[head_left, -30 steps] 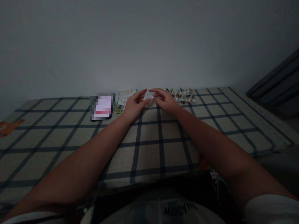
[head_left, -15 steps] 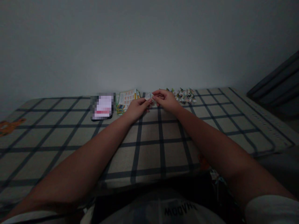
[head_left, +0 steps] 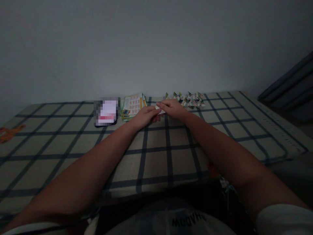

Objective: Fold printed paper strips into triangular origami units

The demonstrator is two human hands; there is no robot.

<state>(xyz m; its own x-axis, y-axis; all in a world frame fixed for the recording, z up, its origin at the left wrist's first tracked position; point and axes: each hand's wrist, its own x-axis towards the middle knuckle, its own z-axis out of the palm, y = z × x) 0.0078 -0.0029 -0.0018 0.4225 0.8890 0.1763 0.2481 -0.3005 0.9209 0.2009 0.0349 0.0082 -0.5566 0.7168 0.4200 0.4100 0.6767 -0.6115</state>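
A small piece of folded paper (head_left: 160,110), pale and mostly covered by fingers, is between my two hands just above the table. My left hand (head_left: 146,116) pinches its left side between thumb and fingers. From the right, my right hand (head_left: 173,108) grips its other side, with the fingertips of both hands nearly touching. Left of my hands lies a stack of printed paper sheets (head_left: 133,105) with green and yellow edges. Behind and right of my right hand are several small folded paper pieces (head_left: 194,99) with pointed corners, set close together.
A phone (head_left: 107,112) with a blurred, lit screen lies left of the sheets. A checked cloth (head_left: 156,156) covers the table, which meets a plain wall (head_left: 156,49) at the back. A dark slatted object (head_left: 290,85) stands at the right.
My right hand has come lower and closer to my left, its fingers now pressed over the paper. More of the folded pieces behind it show. The sheets and phone stay put.
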